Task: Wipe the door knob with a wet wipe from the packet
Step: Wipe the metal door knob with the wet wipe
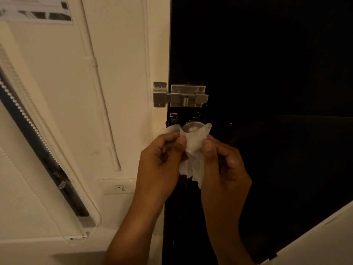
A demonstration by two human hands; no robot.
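Note:
A white wet wipe (193,148) hangs between both hands, just in front of a round metal door knob (192,127) on a black door (267,73). My left hand (160,165) pinches the wipe's left edge between thumb and fingers. My right hand (223,169) pinches the right edge the same way. The wipe's top edge covers the lower part of the knob; I cannot tell whether it touches. No packet is in view.
A steel slide bolt (181,95) sits above the knob, bridging the door and the cream frame (158,54). To the left are a cream wall with a conduit (99,88), a wall switch plate (116,186) and a window blind (28,121).

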